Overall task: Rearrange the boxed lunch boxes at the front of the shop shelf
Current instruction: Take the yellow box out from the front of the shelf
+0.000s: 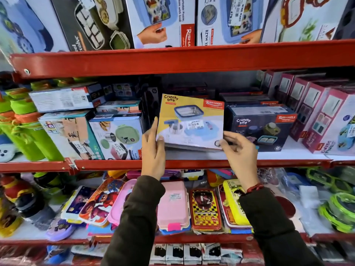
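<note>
- Head view: both hands are up at the middle shelf [192,163], working a yellow box [192,121] that sits tilted back in the gap at the shelf front.
- Left hand [153,148] lies against the box's left edge, fingers straight and close together, thumb on its front face.
- Right hand [240,152] pinches the lower right corner, fingers curled, thumb on the front.
- Green box [117,137] stands just left of the gap, dark box [259,127] just beside on the right.
- My read: this is the placing step, the yellow box mid-adjustment, not yet standing square.
- Next move calls for tipping it upright, sliding it level with its neighbours, and keeping the corner clear of the dark box.
</note>
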Motion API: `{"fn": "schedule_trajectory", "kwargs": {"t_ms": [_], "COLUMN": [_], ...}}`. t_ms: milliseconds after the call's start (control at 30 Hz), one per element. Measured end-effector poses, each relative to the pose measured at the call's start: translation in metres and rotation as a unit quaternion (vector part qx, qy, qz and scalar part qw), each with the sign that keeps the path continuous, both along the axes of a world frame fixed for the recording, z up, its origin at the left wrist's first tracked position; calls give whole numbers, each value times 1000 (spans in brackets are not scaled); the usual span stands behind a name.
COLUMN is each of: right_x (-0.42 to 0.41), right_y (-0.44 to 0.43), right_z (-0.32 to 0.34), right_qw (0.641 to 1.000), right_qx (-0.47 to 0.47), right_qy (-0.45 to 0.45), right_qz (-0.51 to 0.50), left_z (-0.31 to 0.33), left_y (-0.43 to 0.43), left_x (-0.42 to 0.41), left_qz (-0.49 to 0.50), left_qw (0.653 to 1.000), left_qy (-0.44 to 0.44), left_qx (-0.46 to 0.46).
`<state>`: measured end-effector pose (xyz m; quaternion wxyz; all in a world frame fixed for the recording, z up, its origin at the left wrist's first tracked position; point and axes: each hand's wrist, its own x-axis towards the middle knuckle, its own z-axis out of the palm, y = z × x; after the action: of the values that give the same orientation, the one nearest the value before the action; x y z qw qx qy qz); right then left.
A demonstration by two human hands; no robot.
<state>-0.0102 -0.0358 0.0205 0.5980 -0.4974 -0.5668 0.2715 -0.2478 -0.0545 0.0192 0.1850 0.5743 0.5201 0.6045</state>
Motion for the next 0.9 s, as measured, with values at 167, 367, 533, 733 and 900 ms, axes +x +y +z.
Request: {"fn": "schedule_trajectory", "kwargs": {"t_ms": [167,367,533,733,900], "right_x": [2,8,12,7,-6], "right_y": [-6,-5,-8,-1,9], "right_z": [13,14,9,6,8], "right_qw": [994,991,990,993,994], "right_qx": [34,30,37,51,45], "right_qy": [104,90,51,27,40], "right_qz": [23,95,122,98,87], "left_z": [3,8,12,2,6], "left_y": [-9,-16,-16,-3,9], "left_x": [2,8,0,-7,-4], "left_qz": [-3,-33,-71,-34,-17], "left_qw": [994,986,990,997,996], "left_qy": [-104,-142,-101,-63,-89], "left_qx": [36,77,71,35,17]}}
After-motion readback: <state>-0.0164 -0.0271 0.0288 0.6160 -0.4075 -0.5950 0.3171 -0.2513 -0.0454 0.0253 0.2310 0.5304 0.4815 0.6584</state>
